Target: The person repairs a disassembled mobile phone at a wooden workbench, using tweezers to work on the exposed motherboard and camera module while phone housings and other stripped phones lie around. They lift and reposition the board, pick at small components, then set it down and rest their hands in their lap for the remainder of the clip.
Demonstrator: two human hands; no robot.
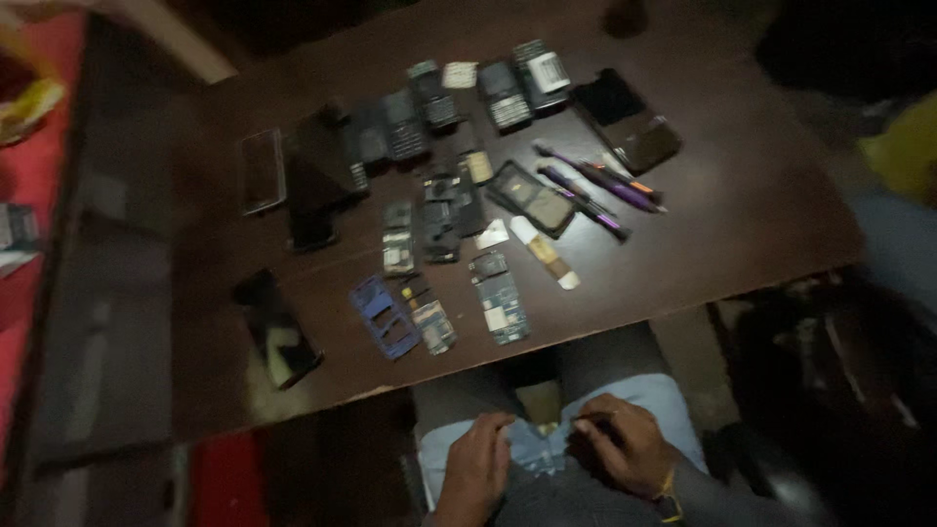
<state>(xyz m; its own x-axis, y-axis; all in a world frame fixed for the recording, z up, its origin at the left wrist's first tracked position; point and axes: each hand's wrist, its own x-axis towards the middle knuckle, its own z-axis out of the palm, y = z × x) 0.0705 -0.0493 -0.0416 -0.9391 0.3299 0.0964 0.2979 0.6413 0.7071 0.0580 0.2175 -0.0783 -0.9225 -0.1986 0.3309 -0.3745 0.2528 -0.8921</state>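
My left hand (478,464) and my right hand (622,444) rest in my lap below the table edge, both pinching a pale blue cloth (540,447) spread over my knees. On the dark wooden table (742,195) above them lie several dismantled phones: blue circuit boards (500,304), a blue frame (384,314), keypad phones (503,95) at the far side, and black smartphones (278,327). The frame is blurred, so fine detail is lost.
Purple-handled screwdrivers (595,185) lie right of the phone parts. A flat phone (261,169) sits at the left. A red surface (29,176) runs along the far left. A dark chair or bag (830,361) stands at my right.
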